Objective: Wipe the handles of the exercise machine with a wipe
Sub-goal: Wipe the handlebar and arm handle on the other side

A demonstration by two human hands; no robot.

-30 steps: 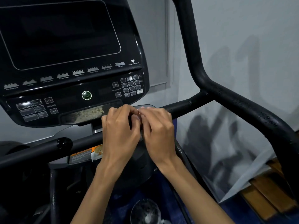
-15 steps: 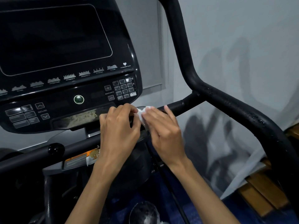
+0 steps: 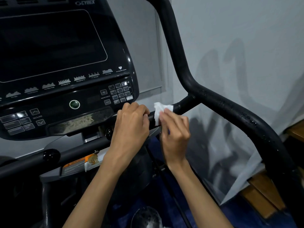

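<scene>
A black horizontal handle bar (image 3: 184, 105) runs from below the console to the thick curved side handle (image 3: 233, 111). A white wipe (image 3: 160, 111) is draped over this bar. My right hand (image 3: 174, 130) holds the wipe against the bar with its fingers curled over it. Just left of the wipe, my left hand (image 3: 131, 125) grips the same bar, fingers wrapped over its top. Drops of wetness speckle the side handle.
The black console (image 3: 65, 71) with its dark screen and keypad fills the upper left. A lower black bar with a round knob (image 3: 51, 154) crosses below it. A grey wall stands behind, wooden steps (image 3: 266, 191) at the lower right, blue floor below.
The wipe, first hidden between both hands, now shows on the bar. My right hand has slid right along the bar with it, away from the left hand. The view has shifted closer.
</scene>
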